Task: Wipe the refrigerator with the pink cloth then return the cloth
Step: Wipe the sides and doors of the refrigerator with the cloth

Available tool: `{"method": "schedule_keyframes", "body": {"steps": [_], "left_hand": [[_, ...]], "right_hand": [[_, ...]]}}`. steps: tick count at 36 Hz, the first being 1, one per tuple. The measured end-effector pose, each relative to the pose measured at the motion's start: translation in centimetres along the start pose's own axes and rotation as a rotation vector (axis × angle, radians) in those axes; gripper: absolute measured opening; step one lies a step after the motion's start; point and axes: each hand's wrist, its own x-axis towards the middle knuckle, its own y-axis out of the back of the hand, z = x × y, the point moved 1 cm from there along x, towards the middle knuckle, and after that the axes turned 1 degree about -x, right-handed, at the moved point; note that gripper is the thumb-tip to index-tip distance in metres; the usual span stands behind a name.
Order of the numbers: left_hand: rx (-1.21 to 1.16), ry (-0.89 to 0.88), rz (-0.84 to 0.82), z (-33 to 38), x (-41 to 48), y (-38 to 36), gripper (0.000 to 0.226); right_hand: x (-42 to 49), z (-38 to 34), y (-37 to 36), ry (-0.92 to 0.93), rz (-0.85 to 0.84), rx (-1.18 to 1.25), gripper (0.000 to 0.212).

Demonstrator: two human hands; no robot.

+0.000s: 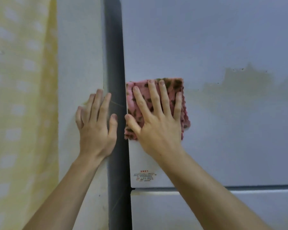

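Observation:
The refrigerator (pixel 223 47) fills the right side, a pale grey-blue door with a dull smudged patch (pixel 249 80) at mid height. A folded pink cloth (pixel 175 88) with dark spots lies flat against the door near its left edge. My right hand (pixel 156 117) presses on the cloth with fingers spread, covering most of it. My left hand (pixel 96 123) rests flat with fingers apart on the white wall beside the fridge, its fingertips reaching the dark side panel (pixel 115 63).
A yellow patterned curtain (pixel 22 97) hangs at the far left beside the white wall (pixel 80 47). A small warning label (pixel 144 175) sits low on the upper door. Below it a horizontal gap (pixel 239 189) separates the lower door.

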Motion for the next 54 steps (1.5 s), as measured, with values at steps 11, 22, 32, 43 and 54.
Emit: {"method": "schedule_keyframes", "body": {"steps": [11, 22, 32, 43, 54], "left_hand": [[-0.01, -0.018, 0.056, -0.4, -0.3, -0.4, 0.064], [0.004, 0.011, 0.057, -0.7, -0.3, -0.7, 0.071], [0.025, 0.042, 0.049, -0.8, -0.6, -0.8, 0.087], [0.039, 0.016, 0.071, -1.2, -0.5, -1.0, 0.091], [0.025, 0.037, 0.063, -0.9, -0.5, -0.9, 0.09]], "right_hand": [[4.8, -1.3, -0.7, -0.037, 0.042, -0.015, 0.061], [-8.4, -3.8, -0.7, -0.066, -0.04, 0.06, 0.067], [-4.4, -2.7, -0.5, -0.011, -0.062, -0.001, 0.078], [1.1, -2.2, -0.7, -0.084, 0.021, 0.018, 0.075], [-10.5, -2.5, -0.9, -0.074, -0.051, 0.005, 0.085]]}}
